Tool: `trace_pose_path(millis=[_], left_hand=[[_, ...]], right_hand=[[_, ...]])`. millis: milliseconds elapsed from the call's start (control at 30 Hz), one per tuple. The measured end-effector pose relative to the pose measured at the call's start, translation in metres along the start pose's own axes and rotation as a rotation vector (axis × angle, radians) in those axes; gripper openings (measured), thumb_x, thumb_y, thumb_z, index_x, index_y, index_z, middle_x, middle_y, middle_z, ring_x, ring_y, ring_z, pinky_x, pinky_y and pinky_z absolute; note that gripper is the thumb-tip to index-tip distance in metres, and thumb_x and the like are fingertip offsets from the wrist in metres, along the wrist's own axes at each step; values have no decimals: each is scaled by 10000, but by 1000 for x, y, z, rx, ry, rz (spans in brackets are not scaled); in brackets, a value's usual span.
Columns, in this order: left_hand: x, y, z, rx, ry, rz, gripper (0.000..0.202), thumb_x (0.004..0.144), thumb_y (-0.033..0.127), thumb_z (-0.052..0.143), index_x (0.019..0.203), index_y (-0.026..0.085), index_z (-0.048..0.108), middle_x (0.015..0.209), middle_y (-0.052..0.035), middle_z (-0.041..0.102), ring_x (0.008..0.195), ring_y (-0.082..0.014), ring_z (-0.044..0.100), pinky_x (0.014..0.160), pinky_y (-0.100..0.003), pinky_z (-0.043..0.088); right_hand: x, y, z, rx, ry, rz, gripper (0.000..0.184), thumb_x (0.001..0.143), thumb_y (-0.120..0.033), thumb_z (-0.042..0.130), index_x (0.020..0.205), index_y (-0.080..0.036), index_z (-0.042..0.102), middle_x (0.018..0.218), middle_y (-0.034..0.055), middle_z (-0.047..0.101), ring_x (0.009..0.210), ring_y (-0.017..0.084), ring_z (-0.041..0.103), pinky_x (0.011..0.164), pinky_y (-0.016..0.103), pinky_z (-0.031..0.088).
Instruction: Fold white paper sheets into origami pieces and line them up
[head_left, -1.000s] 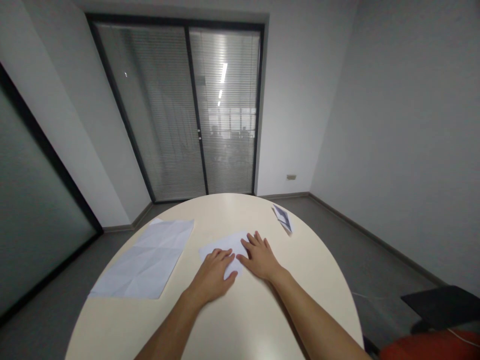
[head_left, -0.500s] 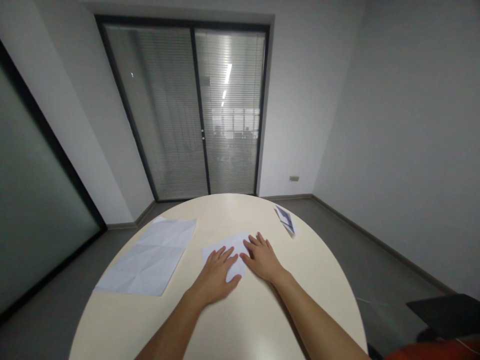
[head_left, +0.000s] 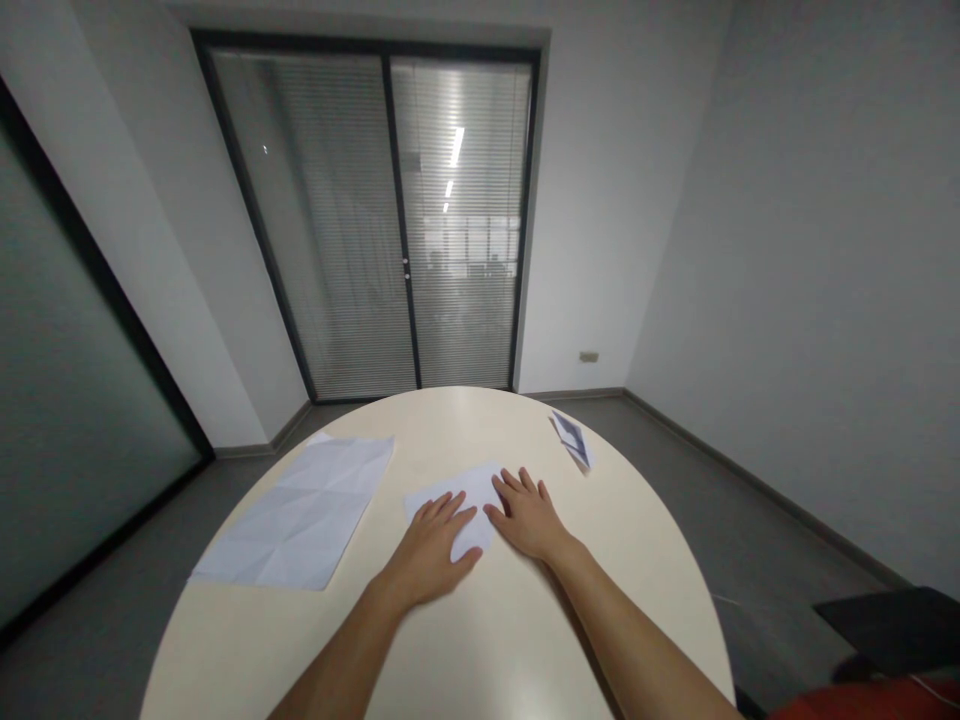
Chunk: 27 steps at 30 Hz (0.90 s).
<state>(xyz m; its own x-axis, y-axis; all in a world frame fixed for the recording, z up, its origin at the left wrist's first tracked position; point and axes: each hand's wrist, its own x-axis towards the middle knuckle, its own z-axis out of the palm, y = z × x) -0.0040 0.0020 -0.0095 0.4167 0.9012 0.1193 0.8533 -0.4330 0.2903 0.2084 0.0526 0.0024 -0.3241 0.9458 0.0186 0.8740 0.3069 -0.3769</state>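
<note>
Lying flat on the round table (head_left: pixel 465 660), the left hand (head_left: pixel 429 550) is not grasping anything; its palm faces down and its fingers are more spread than one second ago, when they are bent closer together. It covers part of a small white paper (head_left: pixel 478 487). The right hand (head_left: pixel 531 522), also released and palm down, touches this paper at its right side, and is slightly more to the right than half a second ago. So the paper lies under the left fingers and between both hands. Its far edge slants away toward the right; because the hands hide some of it, I cannot tell its long axis surely. At left, well apart, a large creased sheet (head_left: pixel 300 520) lies slanting away to the right. Farther, near the right rim, rests a folded paper (head_left: pixel 572 440). Beyond the table stand glass doors (head_left: pixel 345 220) with blinds.
</note>
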Motion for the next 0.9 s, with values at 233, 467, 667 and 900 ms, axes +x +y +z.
trace_pose_path(millis=[233,467,667,900], left_hand=[[2,-3,6,11,21,-9,603,968,532,519,1507,267,466,1636,-81,346,1514,-308,303,1232,-524,247],[3,0,3,42,78,7,519,1014,497,435,1464,257,532,1592,-88,430,1452,-315,397,1183,-512,325],[3,-1,-4,24,104,32,427,1029,395,415,1400,289,598,1498,-73,540,1363,-275,463,1136,-480,378],[5,0,-5,10,111,55,419,1018,264,397,1367,288,629,1428,-75,584,1327,-243,487,1135,-451,386]], right_hand=[[-1,-6,-7,16,54,-206,319,957,-340,527,1194,-232,712,1556,92,478,1467,333,354,1181,592,232],[-2,-4,-1,40,62,-225,413,970,-358,522,1356,-265,638,1509,113,532,1428,315,410,1173,642,195],[1,0,2,23,79,-189,393,1006,-309,468,1357,-319,645,1537,85,500,1438,305,390,1179,618,201],[6,3,6,24,130,-214,373,1002,-290,464,1295,-304,695,1468,54,581,1366,251,478,1133,447,332]])
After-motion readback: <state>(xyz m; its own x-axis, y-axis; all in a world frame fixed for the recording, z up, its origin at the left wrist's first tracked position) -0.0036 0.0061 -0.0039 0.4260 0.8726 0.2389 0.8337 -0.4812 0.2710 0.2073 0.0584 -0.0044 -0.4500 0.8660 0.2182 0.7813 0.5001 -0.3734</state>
